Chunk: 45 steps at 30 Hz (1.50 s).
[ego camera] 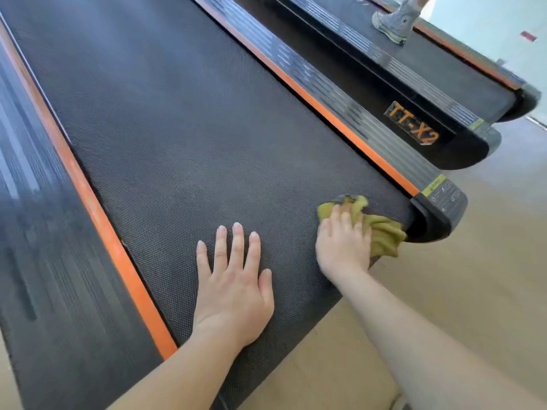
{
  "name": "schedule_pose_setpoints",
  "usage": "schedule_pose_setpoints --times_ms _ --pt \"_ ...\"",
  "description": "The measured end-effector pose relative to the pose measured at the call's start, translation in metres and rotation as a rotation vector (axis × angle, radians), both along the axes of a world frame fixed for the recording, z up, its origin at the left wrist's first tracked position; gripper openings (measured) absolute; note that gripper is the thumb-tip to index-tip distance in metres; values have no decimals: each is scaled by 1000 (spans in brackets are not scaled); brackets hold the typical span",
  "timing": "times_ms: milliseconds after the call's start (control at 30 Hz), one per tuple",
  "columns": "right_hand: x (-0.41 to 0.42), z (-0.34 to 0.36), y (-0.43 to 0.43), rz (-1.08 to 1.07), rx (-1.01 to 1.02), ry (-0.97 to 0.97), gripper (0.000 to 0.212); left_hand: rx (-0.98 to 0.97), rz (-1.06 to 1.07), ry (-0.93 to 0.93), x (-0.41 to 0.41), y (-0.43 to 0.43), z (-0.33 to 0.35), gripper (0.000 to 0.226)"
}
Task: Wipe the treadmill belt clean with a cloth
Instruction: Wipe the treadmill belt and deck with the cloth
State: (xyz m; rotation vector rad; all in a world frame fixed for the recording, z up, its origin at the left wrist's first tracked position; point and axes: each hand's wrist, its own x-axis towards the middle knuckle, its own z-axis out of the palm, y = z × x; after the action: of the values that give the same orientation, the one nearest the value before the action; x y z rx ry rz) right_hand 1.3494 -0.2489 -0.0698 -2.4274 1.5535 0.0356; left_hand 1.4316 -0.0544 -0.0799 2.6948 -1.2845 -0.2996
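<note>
The black textured treadmill belt (pixel 177 149) runs from the upper left down to its rear end at the lower right. My left hand (pixel 233 279) lies flat on the belt near that end, fingers straight and spread. My right hand (pixel 343 241) presses a crumpled olive-green cloth (pixel 381 235) onto the belt's rear right corner, beside the black end cap (pixel 429 220). Its fingers lie over the cloth, which bunches out to the right and hangs slightly over the belt's edge.
Orange strips (pixel 325 108) and grey side rails border the belt on both sides. A second treadmill marked TT-X2 (pixel 414 125) stands to the right, with another person's grey sneaker (pixel 393 22) on it. Tan floor (pixel 473 276) lies behind the belt.
</note>
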Motion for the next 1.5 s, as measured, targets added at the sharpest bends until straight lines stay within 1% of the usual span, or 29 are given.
schedule_pose_setpoints --times_ms 67,133,167,233,300,333,400,467,567,633,667,700,767,800,867,900,967,1033,1067,1133,1233,1267,1300,1333,1367,1400,1433,1467,1500 --pt "-9 -3 39 252 -36 -17 59 7 6 1 0 0 1 72" --pt "-19 1 26 406 -20 -10 58 7 2 -2 1 1 1 72" --pt "-25 0 2 386 -31 11 57 6 -1 2 1 1 1 72" --pt "-40 -4 -61 164 11 119 59 -3 -4 4 1 1 2 71" --pt "-45 -8 -100 -57 85 135 74 -8 -6 0 0 1 2 71" --pt "-43 -10 -97 -103 80 98 76 -9 -4 2 0 1 2 71" --pt "-37 -20 -52 -94 7 -16 66 -13 3 1 -1 1 4 71" --pt "-39 -18 28 56 -45 -113 63 -1 5 5 -1 1 3 71" --pt "-71 -20 123 453 11 -198 62 -14 11 10 0 1 3 71" --pt "-86 -16 105 662 50 -174 57 -20 10 14 0 2 2 71" --pt "-88 -16 79 696 21 -151 57 -22 9 18 1 3 2 70" --pt "-87 -16 47 649 -5 -122 60 -26 8 24 1 3 2 70" --pt "-75 -9 -19 359 18 -46 70 -22 4 26 1 3 1 69" --pt "-68 -7 -41 220 45 -1 69 -21 4 23 1 3 1 69" --pt "-51 -7 -46 32 64 31 62 -24 7 17 1 3 2 68" --pt "-43 -8 -33 -15 56 14 60 -31 9 21 0 3 2 68" --pt "-32 -9 11 35 16 -36 59 -103 29 69 2 5 3 66" --pt "-31 -12 62 204 -15 -86 65 -276 86 182 5 6 2 66" --pt "-33 -11 85 287 8 -125 70 -376 127 251 6 6 1 64" --pt "-35 -5 119 406 110 -194 75 -534 217 461 10 5 9 59" --pt "-37 4 161 555 253 -238 83 -655 401 918 28 13 38 39" --pt "-35 11 172 593 326 -255 83 -675 468 1004 37 18 48 35" --pt "-35 13 182 631 428 -214 78 -683 525 1027 45 25 57 32" --pt "-32 26 192 617 568 -177 72 -676 573 1010 52 34 68 30" --pt "-27 40 198 546 742 -149 71 -682 613 985 55 43 81 29" --pt "-21 60 203 451 884 -185 72 -679 652 960 57 53 94 29" --pt "-14 82 202 317 994 -236 61 -684 700 940 55 64 110 30" --pt "-9 106 198 126 1102 -274 41 -682 752 920 52 75 128 31" --pt "-2 130 195 -46 1222 -309 28 -685 798 900 46 86 147 32"
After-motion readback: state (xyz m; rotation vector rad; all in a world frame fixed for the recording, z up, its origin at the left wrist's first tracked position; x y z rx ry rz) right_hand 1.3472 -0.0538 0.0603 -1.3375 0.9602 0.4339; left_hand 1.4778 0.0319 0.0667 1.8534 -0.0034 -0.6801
